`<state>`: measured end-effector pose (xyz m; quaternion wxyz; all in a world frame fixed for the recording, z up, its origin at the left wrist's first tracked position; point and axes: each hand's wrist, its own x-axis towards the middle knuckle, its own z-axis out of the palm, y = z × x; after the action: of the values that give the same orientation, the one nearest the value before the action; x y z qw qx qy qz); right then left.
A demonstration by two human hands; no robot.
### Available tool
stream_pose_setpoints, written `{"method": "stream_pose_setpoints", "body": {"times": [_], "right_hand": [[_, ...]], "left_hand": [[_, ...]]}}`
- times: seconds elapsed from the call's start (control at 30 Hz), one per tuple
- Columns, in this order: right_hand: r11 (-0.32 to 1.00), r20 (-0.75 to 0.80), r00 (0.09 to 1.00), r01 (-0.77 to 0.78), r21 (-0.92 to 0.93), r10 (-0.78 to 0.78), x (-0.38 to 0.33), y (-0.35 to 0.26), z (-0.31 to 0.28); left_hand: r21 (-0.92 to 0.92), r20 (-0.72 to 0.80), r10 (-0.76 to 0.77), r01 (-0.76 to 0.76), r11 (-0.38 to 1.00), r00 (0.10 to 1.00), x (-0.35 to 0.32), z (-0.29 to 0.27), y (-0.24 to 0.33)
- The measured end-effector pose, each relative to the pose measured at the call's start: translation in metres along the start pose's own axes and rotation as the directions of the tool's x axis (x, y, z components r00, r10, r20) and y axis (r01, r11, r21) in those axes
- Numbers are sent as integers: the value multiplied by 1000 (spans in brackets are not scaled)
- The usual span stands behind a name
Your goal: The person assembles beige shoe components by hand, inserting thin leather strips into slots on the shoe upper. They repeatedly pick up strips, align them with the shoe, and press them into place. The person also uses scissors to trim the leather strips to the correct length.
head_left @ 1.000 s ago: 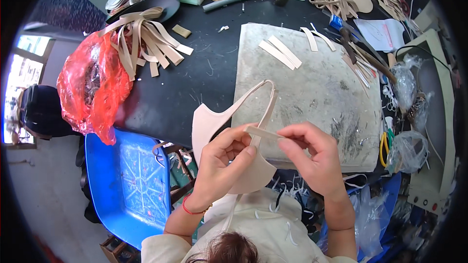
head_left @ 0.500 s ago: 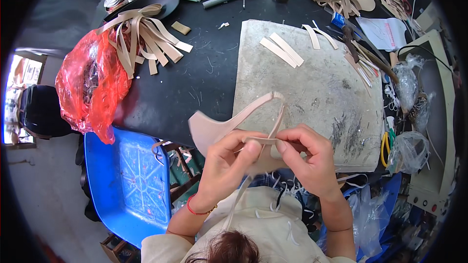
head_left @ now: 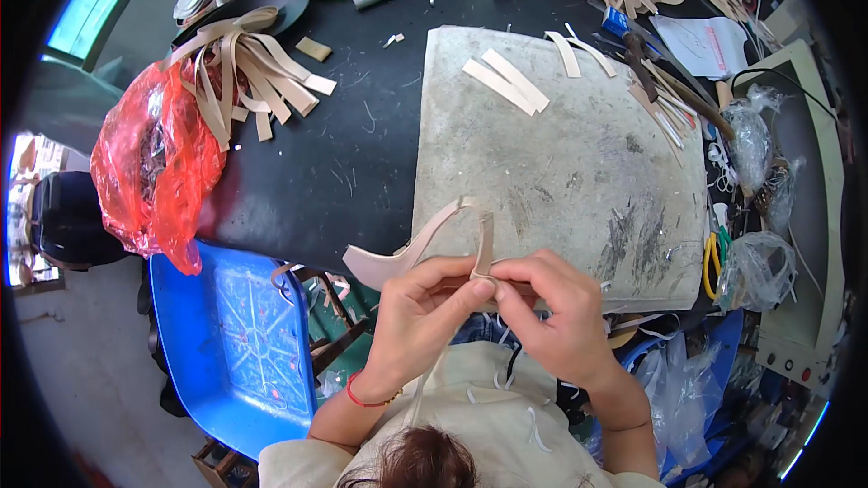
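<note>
My left hand (head_left: pixel 409 312) and my right hand (head_left: pixel 553 309) meet in front of my chest, thumbs and fingertips pinched. Between them is a beige strappy shoe upper (head_left: pixel 387 265), its narrow band folded at the fingertips. The broad, curved end sticks out past my left hand, and a strap arches up above both hands before coming back down to the pinch. A thin pale strip (head_left: pixel 423 389) hangs below my left hand. My fingers cover part of the upper's lower side.
A worn grey board (head_left: pixel 551 172) lies on the black table (head_left: pixel 316 163), with loose beige strips (head_left: pixel 506 81) on it. Strips hang by a red plastic bag (head_left: pixel 154 172) at left; a blue plastic tub (head_left: pixel 244 343) stands below. Tools and yellow-handled scissors (head_left: pixel 712 267) line the right.
My hands have come closer together and slightly lower. The band that stretched between them is now bunched at the fingertips. The whole view has shifted slightly.
</note>
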<state>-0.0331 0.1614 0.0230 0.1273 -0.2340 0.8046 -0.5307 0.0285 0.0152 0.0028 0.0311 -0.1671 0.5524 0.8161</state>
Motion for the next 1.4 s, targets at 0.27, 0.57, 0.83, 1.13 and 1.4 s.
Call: {"method": "stream_pose_setpoints", "body": {"times": [0.27, 0.57, 0.83, 1.13, 1.4], "right_hand": [[999, -58, 997, -40, 24, 41, -10, 1, -3], [999, -61, 997, -40, 14, 41, -9, 1, -3], [983, 16, 990, -141, 118, 140, -7, 10, -4], [760, -155, 897, 247, -601, -414, 118, 55, -30], [158, 143, 919, 213, -964, -369, 153, 70, -1]], "left_hand": [[-5, -54, -1, 1, 1000, 999, -4, -2, -13], [5, -41, -31, 31, 1000, 999, -7, 5, -15], [67, 51, -27, 24, 997, 998, -5, 2, -22], [41, -181, 216, -213, 976, 959, -16, -28, 3], [118, -343, 229, -200, 973, 911, -27, -50, 7]]}}
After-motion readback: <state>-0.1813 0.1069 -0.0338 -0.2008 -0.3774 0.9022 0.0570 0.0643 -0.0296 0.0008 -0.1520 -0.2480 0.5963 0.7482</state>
